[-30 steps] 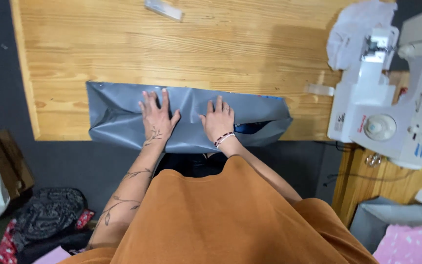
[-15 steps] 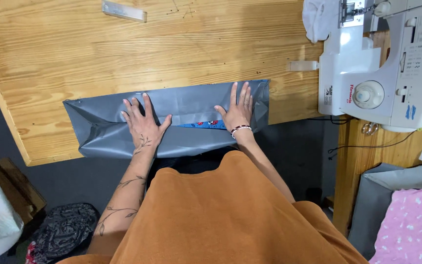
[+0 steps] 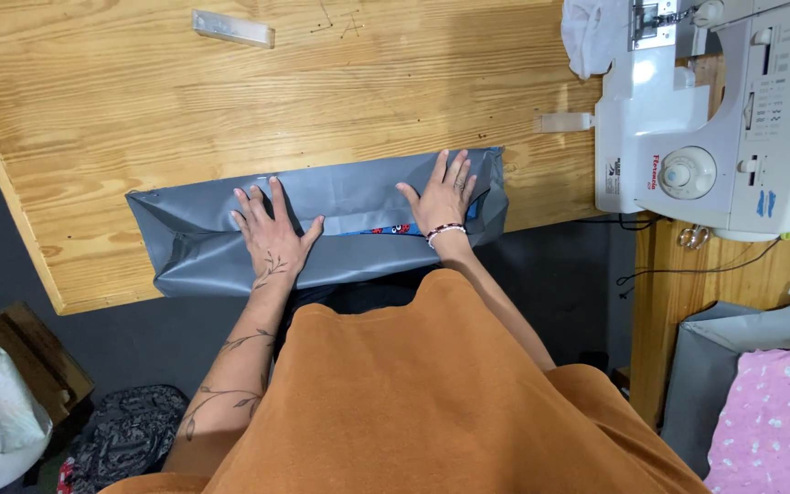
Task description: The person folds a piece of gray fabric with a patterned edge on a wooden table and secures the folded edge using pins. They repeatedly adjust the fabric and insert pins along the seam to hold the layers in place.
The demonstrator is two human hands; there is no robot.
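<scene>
Both hands — left (image 3: 272, 240), right (image 3: 443, 197) — lie open, flat on grey bag (image 3: 194, 247) at worktop's (image 3: 139, 119) near edge, gripping nothing

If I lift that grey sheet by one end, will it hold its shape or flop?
The grey sheet probably flops: it shows soft folds and creases. Its sheen suggests it could slide on the wooden table. Both the left hand and right hand press it flat.

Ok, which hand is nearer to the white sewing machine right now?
Right. The right hand lies flat on the grey fabric near its end closest to the white sewing machine; the left hand presses the fabric farther along, away from the machine.
</scene>
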